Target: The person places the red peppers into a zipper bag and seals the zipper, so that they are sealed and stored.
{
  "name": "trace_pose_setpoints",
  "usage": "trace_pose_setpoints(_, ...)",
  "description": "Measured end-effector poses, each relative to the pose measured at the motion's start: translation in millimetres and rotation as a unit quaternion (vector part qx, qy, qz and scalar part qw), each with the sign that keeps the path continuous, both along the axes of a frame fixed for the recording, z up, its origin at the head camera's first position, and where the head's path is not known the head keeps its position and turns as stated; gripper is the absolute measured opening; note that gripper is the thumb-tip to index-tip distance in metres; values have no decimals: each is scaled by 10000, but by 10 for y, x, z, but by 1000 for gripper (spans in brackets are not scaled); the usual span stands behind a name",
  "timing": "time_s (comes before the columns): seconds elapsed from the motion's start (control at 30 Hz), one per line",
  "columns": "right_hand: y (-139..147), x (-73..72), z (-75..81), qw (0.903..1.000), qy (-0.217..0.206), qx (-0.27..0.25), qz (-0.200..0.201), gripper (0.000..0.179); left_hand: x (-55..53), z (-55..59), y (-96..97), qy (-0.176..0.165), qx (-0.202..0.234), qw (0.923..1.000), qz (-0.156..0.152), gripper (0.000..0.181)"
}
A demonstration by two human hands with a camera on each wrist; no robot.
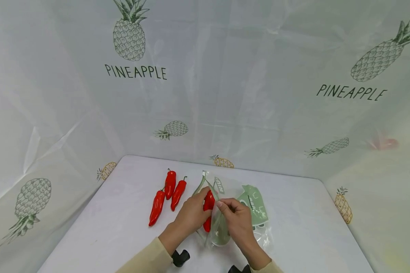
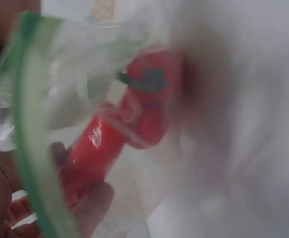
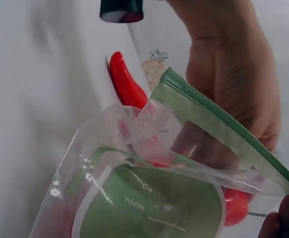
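Observation:
My left hand [image 1: 190, 213] grips a red chili pepper [image 1: 208, 204] within the mouth of a clear zip bag [image 1: 220, 232] that has green edges. The left wrist view shows the fingers around this pepper through the plastic, and a second red shape [image 2: 153, 111] with a green stem beside it. With thumb and fingers, my right hand [image 1: 240, 219] pinches the bag's green zip edge, holding that side up. A green printed label [image 3: 149, 203] covers part of the bag in the right wrist view. Part of the held pepper is hidden behind the left hand.
Three more red chili peppers [image 1: 157, 207] lie on the white table [image 1: 123, 212] to the left of the hands. Clear plastic with a green print [image 1: 256, 204] lies flat at the right. A pineapple-printed sheet [image 1: 225, 94] hangs behind the table and along its sides.

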State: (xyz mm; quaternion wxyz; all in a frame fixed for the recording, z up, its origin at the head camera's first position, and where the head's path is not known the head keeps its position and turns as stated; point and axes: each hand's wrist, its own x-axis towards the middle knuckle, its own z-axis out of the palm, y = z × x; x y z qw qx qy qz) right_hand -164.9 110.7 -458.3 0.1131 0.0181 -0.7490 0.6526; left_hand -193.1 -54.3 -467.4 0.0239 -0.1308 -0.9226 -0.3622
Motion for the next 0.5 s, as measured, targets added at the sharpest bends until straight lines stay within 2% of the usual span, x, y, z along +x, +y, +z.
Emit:
trace_pose_setpoints(0.13, 26, 18, 51, 10000, 50, 3, -40, 7, -42, -68, -3, 253, -379, 9985, 297, 78)
trace_pose_setpoints(0.27, 41, 24, 78, 10000, 14, 12, -80, 7, -57, -109, -8, 287, -596, 9970, 391, 79)
trace_pose_setpoints(0.4, 31, 12, 66, 10000, 22, -70, -67, 8, -51, -103, -5, 267, -524, 9978, 309, 79)
trace_pose_setpoints(0.5, 29, -2, 61, 9999, 24, -66, -76, 9, -58, -96, -1, 191, -251, 9992, 235, 79)
